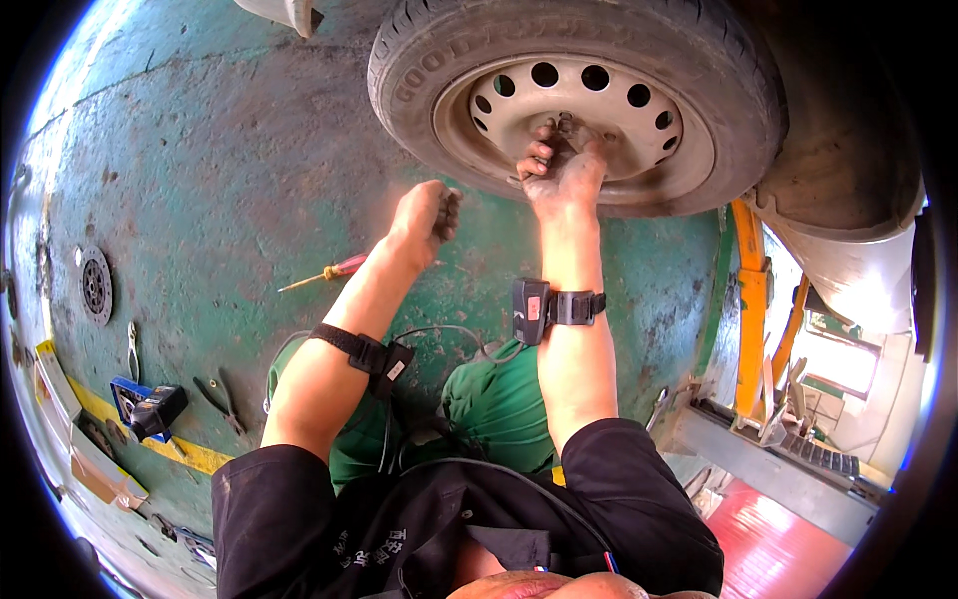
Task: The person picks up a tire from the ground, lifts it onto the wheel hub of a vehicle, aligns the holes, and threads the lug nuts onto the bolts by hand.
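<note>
A car wheel [489, 150] with a black tyre and a beige steel rim hangs mounted in front of me, above the floor. My right hand [567, 178] reaches to the middle of the rim, its fingers bent in at the hub beside a wheel bolt hole [566, 122]. What the fingertips pinch there is hidden by the hand. To the left of the tyre and apart from it, my left hand [431, 215] is curled closed in the air. Its fingers look dark with grime, and I cannot make out anything inside them. Both forearms wear black straps with small boxes.
A screwdriver [324, 273] lies on the green floor by my left forearm. Further left are a clutch disc [97, 287], pliers [220, 401], a blue-and-black tool [150, 407] and an opened cardboard box [90, 449]. An orange lift post [750, 319] stands at the right.
</note>
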The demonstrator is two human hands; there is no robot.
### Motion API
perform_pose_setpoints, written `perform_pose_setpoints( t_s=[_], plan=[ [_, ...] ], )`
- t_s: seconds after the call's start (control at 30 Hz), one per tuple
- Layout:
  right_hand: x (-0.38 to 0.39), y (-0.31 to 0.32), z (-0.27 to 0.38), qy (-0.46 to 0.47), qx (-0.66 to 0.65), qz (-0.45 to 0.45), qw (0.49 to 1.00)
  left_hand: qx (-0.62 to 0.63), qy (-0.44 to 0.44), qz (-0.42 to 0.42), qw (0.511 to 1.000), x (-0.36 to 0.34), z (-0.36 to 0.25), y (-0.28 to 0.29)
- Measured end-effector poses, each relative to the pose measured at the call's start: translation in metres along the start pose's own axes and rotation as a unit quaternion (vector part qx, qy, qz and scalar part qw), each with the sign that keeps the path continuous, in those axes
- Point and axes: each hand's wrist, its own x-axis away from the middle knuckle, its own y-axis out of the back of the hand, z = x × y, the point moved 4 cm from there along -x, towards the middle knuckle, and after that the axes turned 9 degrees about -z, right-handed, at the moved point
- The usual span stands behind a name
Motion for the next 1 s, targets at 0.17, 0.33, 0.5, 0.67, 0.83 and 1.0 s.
perform_pose_setpoints(
  t_s=[0.17, 0.33, 0.5, 0.67, 0.83, 1.0],
  plan=[
    [0.005, -0.004, -0.001, -0.036, -0.043, -0.011, 0.998, 0.0, -0.003, 0.005, 1.0, 0.0, -0.001, 0.0],
    [0.006, -0.001, -0.001, -0.018, -0.004, -0.004, 1.0, 0.003, 0.001, -0.001, 1.0, 0.0, -0.003, -0.001],
    [0.016, -0.006, -0.003, -0.031, -0.028, 0.074, 0.996, 0.012, 0.01, 0.007, 1.0, -0.006, 0.001, -0.002],
    [0.011, 0.023, 0.011, 0.04, 0.042, -0.006, 0.998, 0.004, 0.024, 0.006, 1.0, -0.012, 0.009, 0.004],
    [0.023, 0.042, 0.051, 0.191, 0.154, -0.03, 0.969, -0.031, 0.027, -0.032, 0.999, -0.029, 0.013, 0.017],
    [0.013, 0.062, 0.067, 0.257, 0.221, -0.096, 0.936, -0.038, 0.035, 0.008, 0.999, -0.04, 0.023, 0.009]
  ],
)
